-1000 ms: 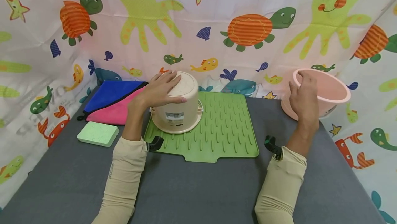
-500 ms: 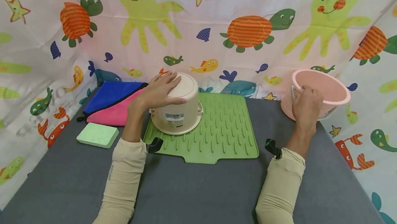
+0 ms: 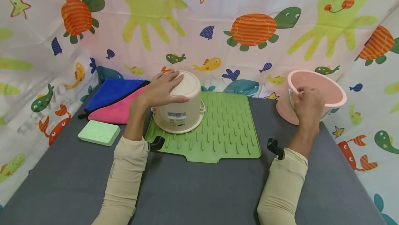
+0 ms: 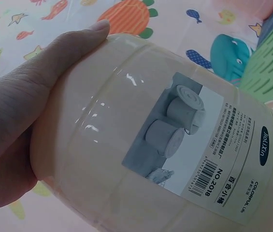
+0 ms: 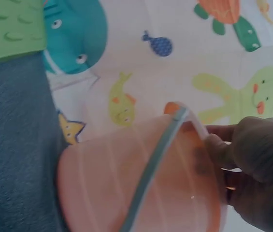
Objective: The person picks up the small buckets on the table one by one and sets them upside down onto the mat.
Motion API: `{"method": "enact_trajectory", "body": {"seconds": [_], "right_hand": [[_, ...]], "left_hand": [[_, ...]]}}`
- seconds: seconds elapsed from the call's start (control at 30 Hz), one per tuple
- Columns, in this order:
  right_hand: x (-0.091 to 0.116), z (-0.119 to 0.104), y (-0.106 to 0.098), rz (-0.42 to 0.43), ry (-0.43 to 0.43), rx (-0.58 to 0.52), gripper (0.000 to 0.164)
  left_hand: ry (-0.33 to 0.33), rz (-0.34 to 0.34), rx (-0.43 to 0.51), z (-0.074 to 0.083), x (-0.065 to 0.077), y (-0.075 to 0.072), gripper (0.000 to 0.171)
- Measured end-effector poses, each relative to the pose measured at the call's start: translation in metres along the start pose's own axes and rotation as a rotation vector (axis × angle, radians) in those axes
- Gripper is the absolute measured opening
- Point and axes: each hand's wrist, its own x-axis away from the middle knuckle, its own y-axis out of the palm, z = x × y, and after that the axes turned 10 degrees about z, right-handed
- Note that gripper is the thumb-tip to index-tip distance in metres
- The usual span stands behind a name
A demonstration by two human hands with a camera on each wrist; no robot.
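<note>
Left hand (image 3: 162,91) resting on upturned beige plastic bucket (image 3: 180,116), centre-left of frame; right hand (image 3: 308,105) pinching rim of round pink plastic bucket (image 3: 284,104), right of frame.
Advisable: firm rim pinch, light steady left palm; hands well apart; beige bucket beneath left fingers, pink one around and beyond right.

We see a person in a pair of beige sleeves of one plain cloth. The left sleeve (image 3: 120,180) has soft folds near its cuff and small dark lettering (image 3: 112,170), too tiny for us to read, running lengthwise along its outer side. The right sleeve (image 3: 282,190) creases around its cuff. At the inner side of each cuff we see a curved black wrist piece: the left piece (image 3: 157,143) is rounded, the right piece (image 3: 274,146) shows a touch of green. The left hand (image 3: 160,91) and right hand (image 3: 309,105) are bare.
</note>
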Motion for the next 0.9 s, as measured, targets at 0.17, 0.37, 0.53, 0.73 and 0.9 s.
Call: {"method": "enact_trajectory", "body": {"seconds": [0.17, 0.37, 0.53, 0.73, 0.9], "right_hand": [[-0.001, -0.008, -0.016, -0.182, -0.119, -0.05, 0.033], [-0.002, -0.018, -0.036, -0.383, -0.175, -0.083, 0.03], [-0.003, -0.023, -0.045, -0.441, -0.241, -0.095, 0.027], [-0.001, -0.029, -0.045, -0.332, -0.231, -0.112, 0.039], [0.0, -0.034, -0.04, -0.397, -0.188, -0.055, 0.035]], "left_hand": [[-0.013, -0.002, 0.006, -0.001, 0.002, 0.0, 0.096], [-0.005, 0.0, 0.013, 0.0, 0.0, -0.001, 0.096], [0.0, -0.005, 0.011, 0.001, 0.0, -0.002, 0.096], [-0.004, -0.002, 0.014, 0.001, 0.0, -0.002, 0.096], [-0.005, -0.008, 0.015, 0.0, 0.001, -0.002, 0.098]]}}
